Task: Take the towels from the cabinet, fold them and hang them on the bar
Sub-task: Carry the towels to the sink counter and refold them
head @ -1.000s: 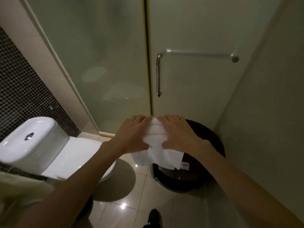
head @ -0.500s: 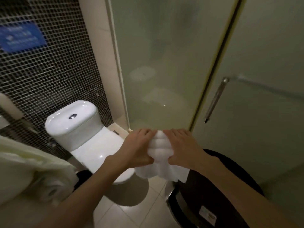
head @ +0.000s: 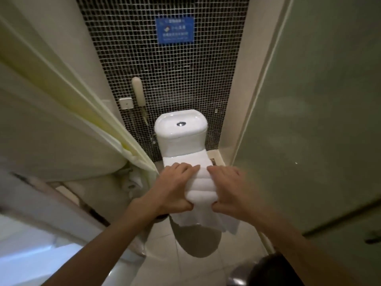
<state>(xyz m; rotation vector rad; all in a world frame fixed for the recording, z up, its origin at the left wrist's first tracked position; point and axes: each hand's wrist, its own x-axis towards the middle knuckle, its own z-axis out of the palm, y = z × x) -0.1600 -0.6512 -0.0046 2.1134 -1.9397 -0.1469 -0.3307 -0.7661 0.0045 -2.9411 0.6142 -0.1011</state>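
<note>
The white towel (head: pixel 201 187) is bunched into stacked horizontal folds and held in the air, left hand (head: pixel 174 189) at its 9 o'clock, right hand (head: pixel 231 188) at 3; loose edges hang at 6.

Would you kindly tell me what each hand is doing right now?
Left hand: grips the folded towel.
Right hand: grips the same towel.

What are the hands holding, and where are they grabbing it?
A folded white towel; the left hand and right hand hold its opposite sides, thumbs underneath.

Towel (head: pixel 201 187) soft white cloth; toilet (head: pixel 181 131) glossy ceramic; wall (head: pixel 175 79) mosaic tile.
</note>
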